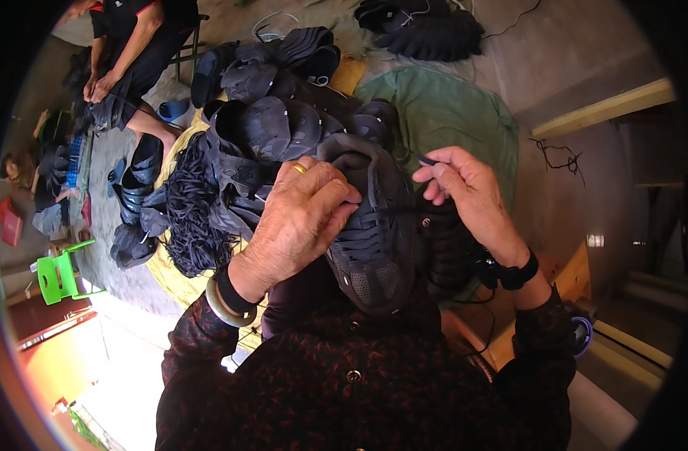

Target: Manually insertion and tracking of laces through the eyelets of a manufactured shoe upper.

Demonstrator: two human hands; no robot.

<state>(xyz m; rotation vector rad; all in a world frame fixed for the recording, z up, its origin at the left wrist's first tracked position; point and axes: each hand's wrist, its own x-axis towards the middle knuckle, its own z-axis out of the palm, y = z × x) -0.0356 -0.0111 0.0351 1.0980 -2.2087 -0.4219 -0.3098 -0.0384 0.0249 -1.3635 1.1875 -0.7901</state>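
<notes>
A black sneaker (370, 282) rests in front of my body with its toe towards me, dark laces crossing its front in several rows. My left hand (302, 222) is closed at the left side of its eyelets, thumb and fingertips pressed together on the shoe's edge. What lies right under those fingertips is hidden. To the right of the shoe, my right hand (464, 188) is raised and pinches a black shoelace (426, 160) between thumb and forefinger. A dark strand seems to run from the shoe towards that hand.
Black shoes (276, 128) are heaped beyond my hands. Loose black laces (197, 214) lie in a bundle on a yellow sheet (171, 259). A green cloth (460, 113) is at the far right. Another person (133, 52) works at the far left, above a small green chair (57, 276).
</notes>
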